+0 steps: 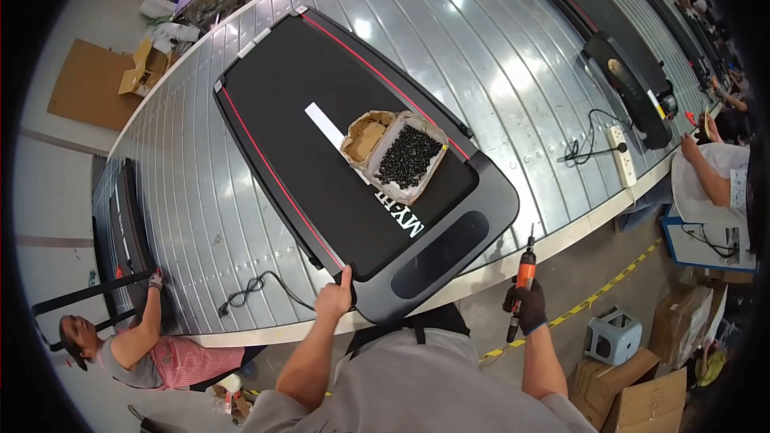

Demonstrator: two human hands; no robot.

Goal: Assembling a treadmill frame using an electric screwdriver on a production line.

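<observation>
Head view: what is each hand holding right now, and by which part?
The gloved right hand holds an orange electric screwdriver by its lower body, tip up. The bare left hand grips the near edge of the black treadmill deck.

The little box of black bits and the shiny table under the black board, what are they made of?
The box looks like brown cardboard: dull, with bent, torn flaps. The table seems to be metal: silvery ribbed slats with bright glare from lamps. The black bits are too small to tell.
</observation>
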